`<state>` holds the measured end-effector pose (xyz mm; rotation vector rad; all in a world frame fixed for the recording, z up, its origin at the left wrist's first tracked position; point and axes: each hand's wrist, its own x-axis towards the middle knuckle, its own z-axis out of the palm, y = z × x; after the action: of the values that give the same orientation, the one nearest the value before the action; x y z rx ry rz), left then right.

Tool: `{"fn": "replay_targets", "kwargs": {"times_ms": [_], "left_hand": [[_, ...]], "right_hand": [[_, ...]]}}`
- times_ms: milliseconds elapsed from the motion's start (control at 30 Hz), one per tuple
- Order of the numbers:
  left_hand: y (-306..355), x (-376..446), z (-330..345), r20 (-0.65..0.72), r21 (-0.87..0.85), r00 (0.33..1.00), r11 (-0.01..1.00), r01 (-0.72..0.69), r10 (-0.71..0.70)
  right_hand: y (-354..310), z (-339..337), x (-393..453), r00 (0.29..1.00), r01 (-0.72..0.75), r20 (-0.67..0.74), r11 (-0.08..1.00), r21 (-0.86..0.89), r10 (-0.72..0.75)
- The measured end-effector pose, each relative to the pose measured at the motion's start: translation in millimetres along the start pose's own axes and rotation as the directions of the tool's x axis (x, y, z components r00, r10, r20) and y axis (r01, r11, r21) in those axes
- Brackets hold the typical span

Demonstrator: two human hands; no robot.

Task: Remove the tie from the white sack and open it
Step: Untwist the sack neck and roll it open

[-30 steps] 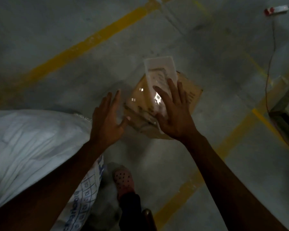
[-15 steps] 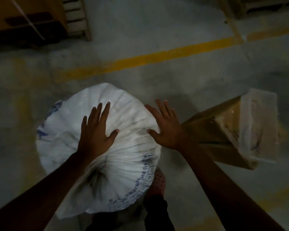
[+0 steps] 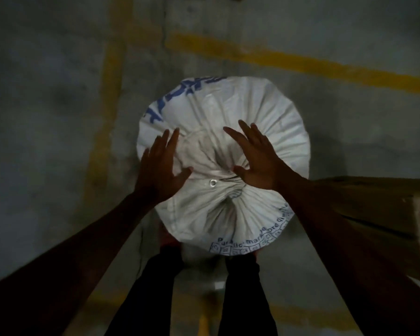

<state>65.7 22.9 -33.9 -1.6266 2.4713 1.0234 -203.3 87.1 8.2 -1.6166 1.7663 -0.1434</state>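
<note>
1. Head view: the white sack [image 3: 228, 151] stands upright on the concrete floor [image 3: 46, 117] before the person's legs, its neck gathered by a tie [image 3: 215, 172].
2. The left hand [image 3: 159, 170] and right hand [image 3: 257, 163] flank the tie, fingers spread wide and holding nothing, apparently placed to work it loose.
3. A cardboard box [image 3: 378, 204] lies just beside the sack.

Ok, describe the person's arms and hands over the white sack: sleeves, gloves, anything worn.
Both arms are bare along all that shows, with no sleeves in view. The left hand and right hand wear no gloves. No rings, watch or wristband can be made out in the dim light. Fingers are bare too.
</note>
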Motion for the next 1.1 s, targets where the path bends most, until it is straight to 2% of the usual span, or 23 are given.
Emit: {"fn": "replay_targets", "kwargs": {"times_ms": [133, 233, 433, 600, 767, 867, 967, 1000, 1100], "left_hand": [[-23.2, -14.1, 6.1, 0.041, -0.135, 0.996, 0.987, 0.083, -0.078], [-31.9, -23.5, 12.2, 0.020, -0.271, 0.992, 0.955, 0.122, -0.121], [-39.9, -45.0, 35.0, -0.005, -0.462, 0.993, 0.881, 0.102, -0.118], [-43.8, -60.5, 46.2, -0.027, -0.541, 0.982, 0.829, 0.142, -0.186], [-56.1, -73.5, 43.7, -0.048, -0.632, 0.963, 0.755, 0.175, -0.263], [-65.6, -79.2, 39.2, -0.074, -0.649, 0.956, 0.741, 0.170, -0.284], [-81.1, -84.8, 39.3, -0.098, -0.653, 0.952, 0.741, 0.158, -0.290], [-85.1, -87.0, 39.6, -0.091, -0.656, 0.954, 0.737, 0.159, -0.287], [-90.6, -91.9, 41.6, -0.048, -0.691, 0.957, 0.701, 0.174, -0.285]], "right_hand": [[-19.0, 17.8, 19.3, 0.996, 0.074, 0.060, 0.994, -0.080, -0.069], [-27.5, 26.0, 32.0, 0.981, 0.141, 0.145, 0.985, -0.097, -0.126], [-43.6, 28.7, 57.6, 0.932, 0.274, 0.285, 0.949, -0.156, -0.223], [-64.2, 35.1, 85.9, 0.808, 0.523, 0.465, 0.805, -0.280, -0.362], [-85.2, 50.1, 101.8, 0.676, 0.665, 0.636, 0.680, -0.308, -0.372], [-92.5, 54.8, 108.6, 0.623, 0.717, 0.663, 0.640, -0.275, -0.414], [-97.2, 61.8, 114.6, 0.555, 0.797, 0.652, 0.556, -0.237, -0.517], [-98.2, 63.4, 116.7, 0.547, 0.801, 0.657, 0.552, -0.230, -0.519], [-105.8, 64.8, 118.6, 0.582, 0.757, 0.707, 0.587, -0.287, -0.403]]}}
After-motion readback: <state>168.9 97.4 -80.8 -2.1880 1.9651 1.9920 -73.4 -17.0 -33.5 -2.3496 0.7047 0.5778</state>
